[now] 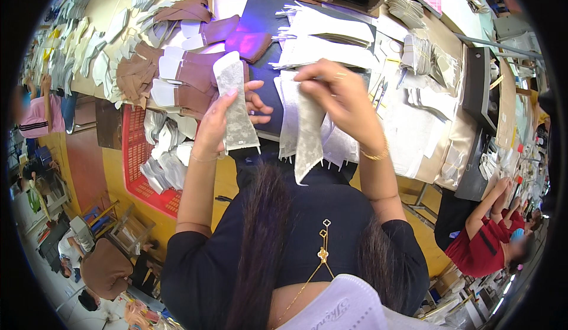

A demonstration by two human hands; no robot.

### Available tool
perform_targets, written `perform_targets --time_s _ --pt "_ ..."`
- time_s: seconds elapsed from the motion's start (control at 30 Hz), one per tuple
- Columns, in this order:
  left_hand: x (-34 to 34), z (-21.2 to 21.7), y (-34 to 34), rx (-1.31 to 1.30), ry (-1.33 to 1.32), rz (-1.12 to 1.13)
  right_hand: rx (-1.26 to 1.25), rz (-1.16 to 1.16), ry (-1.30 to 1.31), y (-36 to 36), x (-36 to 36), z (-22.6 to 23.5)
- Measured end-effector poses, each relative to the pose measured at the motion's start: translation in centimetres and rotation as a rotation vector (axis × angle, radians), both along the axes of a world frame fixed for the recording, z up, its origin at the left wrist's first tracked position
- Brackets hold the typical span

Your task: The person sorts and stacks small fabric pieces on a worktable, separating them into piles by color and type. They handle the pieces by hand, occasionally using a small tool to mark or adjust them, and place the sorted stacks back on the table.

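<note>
My left hand [218,120] has its thumb over a narrow grey camouflage-patterned fabric piece [235,96], which stands upright with its rounded white end on top. The other fingers of that hand spread out behind the piece. Between the pinched fingers of my right hand [343,96] hangs a second grey patterned fabric piece [309,134], its pointed lower end toward me. Below and beside it, similar pale pieces [288,114] lie in a pile at the table's near edge. Farther back are stacks of white pieces [325,52] with frayed left ends, on a dark surface.
Brown pieces with white ends [186,84] lie in stacks at left, with more brown strips [139,72] beyond. A red basket [133,146] of pale pieces stands below the table's left edge. At right are pens [380,93], grey stacks [417,55] and a black box [478,87]. Several people work around.
</note>
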State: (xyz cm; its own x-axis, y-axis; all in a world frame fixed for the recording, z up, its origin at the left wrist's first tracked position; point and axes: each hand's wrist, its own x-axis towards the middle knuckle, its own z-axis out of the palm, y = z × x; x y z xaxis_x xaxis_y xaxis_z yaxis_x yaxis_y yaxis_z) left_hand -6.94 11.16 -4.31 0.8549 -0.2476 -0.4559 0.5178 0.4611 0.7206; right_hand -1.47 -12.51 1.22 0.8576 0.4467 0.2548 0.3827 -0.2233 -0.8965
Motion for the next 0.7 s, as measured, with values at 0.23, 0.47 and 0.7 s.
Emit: perform_targets --time_s 0.23,0.47,0.7 --pt "-0.2 0.9 -2.7 0.183 -0.294 -0.188 0.02 -0.099 0.078 0.9 -2.1 -2.9" --pt "-1.4 -0.2 -6.8 0.531 -0.495 -0.223 0.219 -0.224 0.561 -2.7 -6.1 -1.8" --pt "-1.8 -0.1 -2.9 -0.173 0.485 0.04 -0.555 -0.568 0.107 -6.0 -9.7 -6.0"
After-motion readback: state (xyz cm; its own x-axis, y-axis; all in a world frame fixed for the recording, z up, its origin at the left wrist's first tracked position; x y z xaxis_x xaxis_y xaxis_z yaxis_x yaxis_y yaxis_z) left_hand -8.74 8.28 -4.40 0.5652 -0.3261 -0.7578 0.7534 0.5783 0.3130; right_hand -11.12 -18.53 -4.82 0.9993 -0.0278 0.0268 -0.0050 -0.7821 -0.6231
